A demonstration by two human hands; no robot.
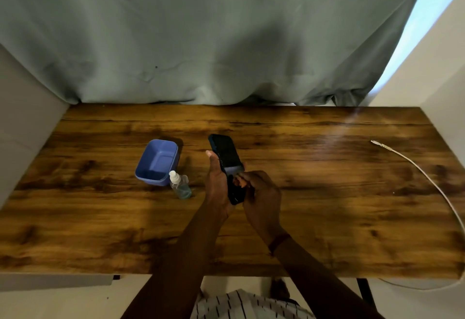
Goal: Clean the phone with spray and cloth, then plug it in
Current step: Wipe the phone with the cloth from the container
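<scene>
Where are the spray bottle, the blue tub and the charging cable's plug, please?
spray bottle (pixel 179 186): head view, on its clear body.
blue tub (pixel 158 165): head view, on its bare inner floor.
cable plug (pixel 379 144): head view, on the connector at the cable's free end.

A: The table (pixel 327 218)?
B: Warm brown wood grain, dark streaks; grey-green curtain (pixel 201 42) above.
A: On it?
B: Blue tub (pixel 151 176), clear spray bottle (pixel 180 185) with teal liquid and white cap, black phone (pixel 227 154) edged dark blue, white cable (pixel 402 155) at right.
A: Bottom edge?
B: White garment (pixel 241 305), thin dark stripes.
</scene>
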